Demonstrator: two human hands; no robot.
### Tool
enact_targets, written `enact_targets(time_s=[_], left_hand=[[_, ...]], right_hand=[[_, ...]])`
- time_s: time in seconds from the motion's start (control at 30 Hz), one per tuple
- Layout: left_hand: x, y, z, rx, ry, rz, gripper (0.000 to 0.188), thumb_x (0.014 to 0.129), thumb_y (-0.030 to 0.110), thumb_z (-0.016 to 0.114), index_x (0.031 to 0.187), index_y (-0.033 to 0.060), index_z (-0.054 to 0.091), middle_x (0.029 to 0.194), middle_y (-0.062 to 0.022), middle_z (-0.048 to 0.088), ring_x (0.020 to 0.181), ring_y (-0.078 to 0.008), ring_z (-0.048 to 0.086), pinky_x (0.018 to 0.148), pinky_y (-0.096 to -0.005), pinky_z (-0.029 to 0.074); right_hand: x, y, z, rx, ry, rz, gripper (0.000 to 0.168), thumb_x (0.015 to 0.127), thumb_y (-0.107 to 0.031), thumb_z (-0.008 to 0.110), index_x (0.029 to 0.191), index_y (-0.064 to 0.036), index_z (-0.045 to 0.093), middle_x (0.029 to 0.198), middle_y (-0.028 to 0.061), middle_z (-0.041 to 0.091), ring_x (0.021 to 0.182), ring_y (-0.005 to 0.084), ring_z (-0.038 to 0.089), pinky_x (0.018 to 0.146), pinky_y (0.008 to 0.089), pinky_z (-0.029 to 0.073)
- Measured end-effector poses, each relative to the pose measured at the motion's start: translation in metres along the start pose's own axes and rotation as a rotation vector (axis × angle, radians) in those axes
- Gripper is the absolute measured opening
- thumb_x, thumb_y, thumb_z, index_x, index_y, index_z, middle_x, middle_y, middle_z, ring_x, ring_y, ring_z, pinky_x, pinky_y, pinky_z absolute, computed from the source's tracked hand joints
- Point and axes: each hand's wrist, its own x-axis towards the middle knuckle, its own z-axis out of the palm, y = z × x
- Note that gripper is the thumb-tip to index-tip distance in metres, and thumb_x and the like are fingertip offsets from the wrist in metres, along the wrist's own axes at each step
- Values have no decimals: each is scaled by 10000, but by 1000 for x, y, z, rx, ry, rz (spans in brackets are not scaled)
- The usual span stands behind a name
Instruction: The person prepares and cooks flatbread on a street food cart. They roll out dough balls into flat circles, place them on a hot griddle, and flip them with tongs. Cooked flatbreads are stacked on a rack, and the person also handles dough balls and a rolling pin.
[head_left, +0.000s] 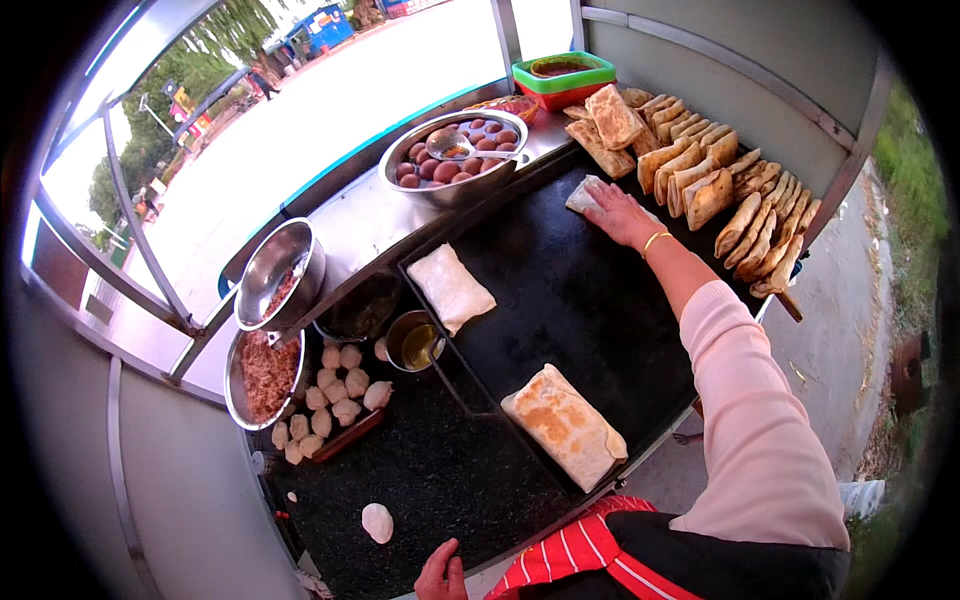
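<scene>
My right hand (622, 214) lies palm down over a pale folded dough packet (580, 196) at the griddle's far side, covering most of it. No grip around it is visible. Low in the view, my left hand (441, 574) holds nothing and is partly cut off by the picture's edge. A flattened white dough ball (377, 523) rests on the dark worktop (450, 480) near it. Two more packets lie on the black griddle (570, 300): a pale uncooked-looking one (451, 288) at the left, and a browned one (564, 427) at the near edge.
Browned flatbreads (709, 196) stand in rows along the right side. Brown eggs and a ladle (450, 144) fill a steel bowl (435, 196) behind. At left are dough balls (336, 390), a minced filling (266, 375) in a bowl, and a pot of oil (417, 346). Metal posts frame the stall.
</scene>
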Motion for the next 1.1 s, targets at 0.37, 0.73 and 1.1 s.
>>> enact_targets(time_s=[0.37, 0.73, 1.1], left_hand=[[-8, 7, 1, 69, 25, 19, 265, 977, 95, 580, 1220, 33, 663, 1158, -161, 698, 1091, -279, 668, 952, -352, 510], [-6, 7, 7, 38, 7, -47, 270, 978, 96, 580, 1228, 36, 662, 1166, -157, 697, 1092, -267, 665, 949, -347, 510], [5, 18, 7, 35, -67, -89, 273, 974, 98, 576, 1227, 44, 666, 1169, -169, 693, 1095, -287, 662, 951, -360, 509]], right_hand=[[10, -27, -9, -138, 137, -23, 533, 916, -498, 585, 1310, -139, 572, 1372, 104, 550, 1343, 259, 440, 1048, 474, 369], [33, -41, 8, -65, 52, 360, 842, 891, -644, 547, 1456, -31, 432, 1552, 173, 355, 1467, 378, 262, 1152, 568, 239], [43, -53, 20, -76, -28, 219, 923, 912, -692, 458, 1541, -36, 292, 1628, 202, 205, 1512, 383, 160, 1205, 537, 141]])
